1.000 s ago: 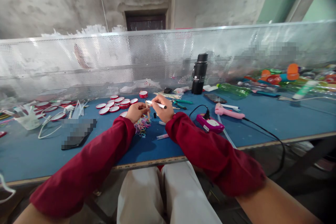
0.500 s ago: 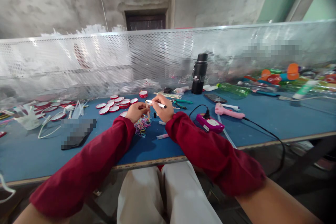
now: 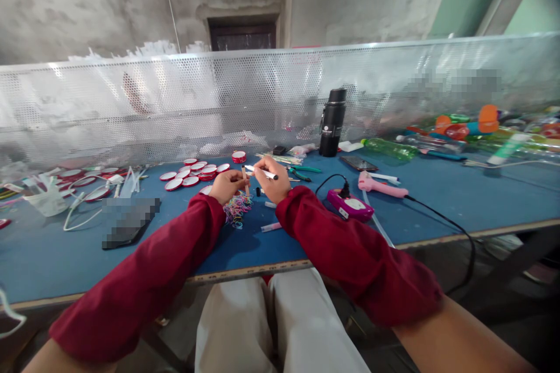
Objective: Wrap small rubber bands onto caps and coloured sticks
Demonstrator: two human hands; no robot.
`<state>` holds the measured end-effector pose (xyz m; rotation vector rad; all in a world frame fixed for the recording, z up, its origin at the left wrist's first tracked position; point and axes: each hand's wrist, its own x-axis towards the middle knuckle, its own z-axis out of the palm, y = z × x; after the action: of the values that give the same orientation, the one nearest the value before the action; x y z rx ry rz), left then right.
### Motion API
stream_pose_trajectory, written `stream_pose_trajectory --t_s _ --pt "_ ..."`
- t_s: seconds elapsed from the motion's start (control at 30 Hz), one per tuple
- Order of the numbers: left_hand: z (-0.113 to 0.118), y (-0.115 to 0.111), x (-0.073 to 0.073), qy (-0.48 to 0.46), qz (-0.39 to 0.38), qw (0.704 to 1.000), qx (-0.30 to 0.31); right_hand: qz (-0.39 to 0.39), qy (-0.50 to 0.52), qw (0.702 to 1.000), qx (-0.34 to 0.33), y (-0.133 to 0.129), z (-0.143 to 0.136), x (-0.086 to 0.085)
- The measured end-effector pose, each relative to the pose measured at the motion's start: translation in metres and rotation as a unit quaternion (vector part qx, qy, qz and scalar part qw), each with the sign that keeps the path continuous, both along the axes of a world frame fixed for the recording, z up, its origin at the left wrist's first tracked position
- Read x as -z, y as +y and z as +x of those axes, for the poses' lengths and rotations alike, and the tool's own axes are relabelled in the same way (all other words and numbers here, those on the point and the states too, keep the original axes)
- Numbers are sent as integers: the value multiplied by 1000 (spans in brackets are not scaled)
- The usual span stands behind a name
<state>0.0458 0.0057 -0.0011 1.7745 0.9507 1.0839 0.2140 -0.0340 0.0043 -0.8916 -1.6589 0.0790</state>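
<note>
My left hand [image 3: 227, 186] pinches a thin light-brown stick [image 3: 245, 179] that stands roughly upright between its fingertips. In my right hand [image 3: 275, 182] is a white marker [image 3: 263, 173], its black end to the right and its other end at the top of the stick. A small black cap [image 3: 258, 192] rests on the table below the marker. Just under my left hand lies a heap of colourful rubber bands [image 3: 237, 210]. Red-rimmed round lids [image 3: 190, 180] are spread to the left of it.
On the blue table [image 3: 415, 215] are a black bottle [image 3: 332, 123], a purple box [image 3: 350, 205] with a cord, a pink glue gun [image 3: 380, 186], green-handled pliers [image 3: 308, 169], a dark phone [image 3: 131, 222] and a plastic cup [image 3: 47, 201]. A perforated metal screen [image 3: 175, 105] stands behind.
The marker's tip has shifted slightly at the top of the stick. Both hands keep their hold and have hardly moved.
</note>
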Motion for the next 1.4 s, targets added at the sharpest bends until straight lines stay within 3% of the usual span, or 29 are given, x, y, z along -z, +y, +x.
stream_pose_trajectory --t_s 0.7,1.03,1.23,1.4 --pt "0 -1 -1 3 -2 1000 -5 -5 0 1000 -9 0 0 0" --pt "1 -4 -3 -1 -7 1000 -5 11 17 999 41 9 15 -9" --pt "0 -3 -2 8 2 1000 -9 -122 24 992 18 29 38 -4" --pt "-1 1 1 6 14 1000 1 -97 -59 992 56 37 44 4"
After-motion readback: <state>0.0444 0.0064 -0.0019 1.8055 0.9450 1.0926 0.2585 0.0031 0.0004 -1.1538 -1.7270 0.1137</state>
